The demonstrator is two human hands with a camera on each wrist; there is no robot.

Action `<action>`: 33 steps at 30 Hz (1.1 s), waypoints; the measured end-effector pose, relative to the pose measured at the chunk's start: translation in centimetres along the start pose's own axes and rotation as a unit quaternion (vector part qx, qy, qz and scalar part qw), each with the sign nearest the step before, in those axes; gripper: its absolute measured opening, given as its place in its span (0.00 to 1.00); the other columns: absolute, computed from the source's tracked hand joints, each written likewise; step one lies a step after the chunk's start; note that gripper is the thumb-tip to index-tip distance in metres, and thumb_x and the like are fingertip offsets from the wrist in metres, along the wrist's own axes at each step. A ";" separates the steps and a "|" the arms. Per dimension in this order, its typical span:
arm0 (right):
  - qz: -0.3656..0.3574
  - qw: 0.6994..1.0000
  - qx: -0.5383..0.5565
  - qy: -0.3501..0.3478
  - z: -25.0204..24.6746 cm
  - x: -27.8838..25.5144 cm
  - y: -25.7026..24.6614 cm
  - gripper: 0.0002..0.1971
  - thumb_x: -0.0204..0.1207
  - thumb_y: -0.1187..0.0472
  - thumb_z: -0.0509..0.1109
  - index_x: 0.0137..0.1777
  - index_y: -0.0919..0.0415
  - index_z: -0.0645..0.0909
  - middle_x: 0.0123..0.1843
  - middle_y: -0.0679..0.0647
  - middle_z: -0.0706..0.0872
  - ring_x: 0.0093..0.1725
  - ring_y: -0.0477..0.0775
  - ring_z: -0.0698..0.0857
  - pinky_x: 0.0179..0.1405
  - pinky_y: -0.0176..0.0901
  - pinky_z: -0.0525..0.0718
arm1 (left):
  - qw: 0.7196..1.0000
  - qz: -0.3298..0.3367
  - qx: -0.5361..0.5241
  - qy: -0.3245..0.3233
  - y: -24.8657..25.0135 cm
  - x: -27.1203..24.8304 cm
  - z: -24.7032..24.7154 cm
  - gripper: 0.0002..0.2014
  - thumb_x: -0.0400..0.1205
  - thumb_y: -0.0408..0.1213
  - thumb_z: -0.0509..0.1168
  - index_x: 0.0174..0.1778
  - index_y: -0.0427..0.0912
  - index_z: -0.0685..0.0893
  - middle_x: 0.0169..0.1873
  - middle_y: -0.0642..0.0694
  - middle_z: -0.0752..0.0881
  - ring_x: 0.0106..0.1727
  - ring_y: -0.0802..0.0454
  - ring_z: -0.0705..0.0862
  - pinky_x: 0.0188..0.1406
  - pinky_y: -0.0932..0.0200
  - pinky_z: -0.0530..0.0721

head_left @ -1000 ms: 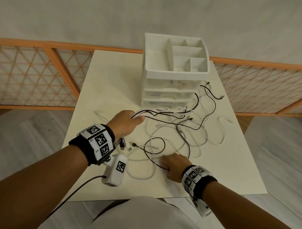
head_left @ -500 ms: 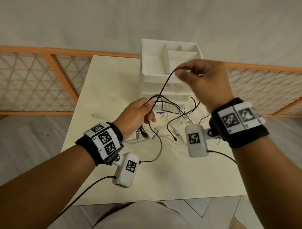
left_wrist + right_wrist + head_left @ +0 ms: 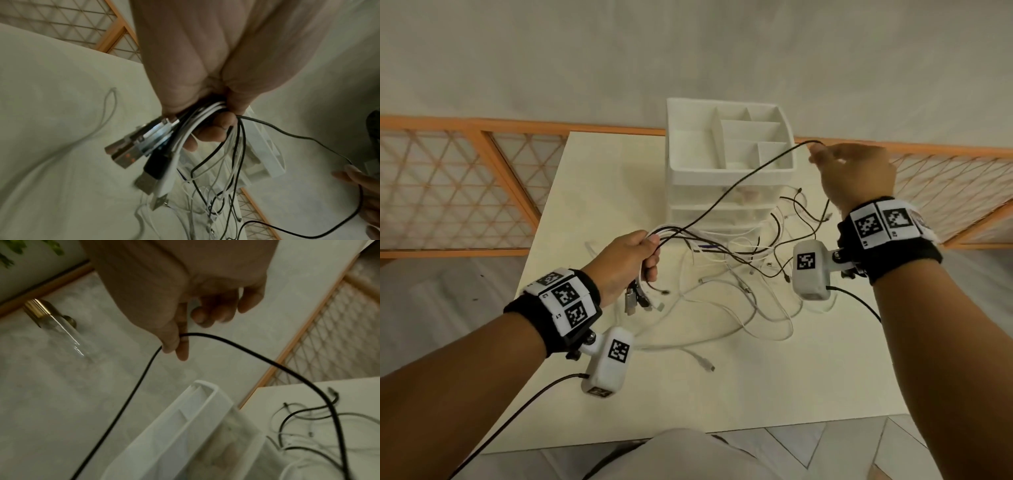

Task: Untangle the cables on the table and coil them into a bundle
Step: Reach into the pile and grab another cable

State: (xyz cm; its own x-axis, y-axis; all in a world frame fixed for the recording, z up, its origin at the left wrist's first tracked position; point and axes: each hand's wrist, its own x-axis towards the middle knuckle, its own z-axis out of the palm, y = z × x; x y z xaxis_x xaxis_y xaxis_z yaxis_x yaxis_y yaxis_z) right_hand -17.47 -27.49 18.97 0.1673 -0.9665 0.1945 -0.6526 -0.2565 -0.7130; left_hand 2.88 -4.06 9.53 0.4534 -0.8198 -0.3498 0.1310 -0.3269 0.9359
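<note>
Left hand (image 3: 625,263) is clenched round a bunch of black and white cables (image 3: 197,120), plugs (image 3: 131,149) dangling below the fist above the table (image 3: 808,377). Right hand (image 3: 856,178), raised beside the white drawer organizer (image 3: 729,171), pinches one black cable (image 3: 246,352) between thumb and forefinger; the loose tangle (image 3: 750,274) sprawls on the table in between.

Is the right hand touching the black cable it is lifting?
Touching. The right wrist view shows the right hand pinching the black cable between thumb and forefinger.
</note>
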 end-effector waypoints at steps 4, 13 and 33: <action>0.015 0.998 0.006 0.062 -0.8 1.3 0.7 0.18 0.80 0.41 0.67 0.60 0.49 0.90 0.60 0.56 0.91 0.66 0.62 0.84 0.65 0.45 0.80 | 1.000 -0.026 0.013 0.002 -0.8 -0.4 -0.4 0.15 0.92 0.37 0.54 0.38 0.39 0.73 0.28 0.46 0.70 0.29 0.48 0.71 0.37 0.55 0.77; -0.005 0.997 -0.057 0.046 1.1 0.5 3.4 0.14 0.83 0.59 0.62 0.60 0.49 0.87 0.50 0.57 0.92 0.46 0.56 0.89 0.38 0.33 0.81 | 0.998 -0.050 -0.038 -0.007 -0.2 -0.6 -0.1 0.14 0.91 0.38 0.55 0.39 0.41 0.73 0.28 0.48 0.71 0.27 0.52 0.71 0.33 0.56 0.76; -0.306 0.911 0.013 -0.278 6.6 -10.4 -3.1 0.24 0.64 0.55 0.76 0.62 0.43 0.81 0.32 0.40 0.76 0.32 0.39 0.75 0.34 0.39 0.77 | 0.994 0.015 0.060 -0.093 3.8 -1.7 1.1 0.19 0.90 0.47 0.58 0.51 0.35 0.86 0.26 0.51 0.66 0.23 0.57 0.64 0.26 0.63 0.67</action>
State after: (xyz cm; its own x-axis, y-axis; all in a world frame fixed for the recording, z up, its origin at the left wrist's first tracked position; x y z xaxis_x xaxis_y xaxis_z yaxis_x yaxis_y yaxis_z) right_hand -12.25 -16.73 14.72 0.8460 -0.4964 0.1947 -0.2962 -0.7411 -0.6026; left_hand 1.64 -4.40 13.65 0.2826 -0.8995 -0.3332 0.0082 -0.3450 0.9386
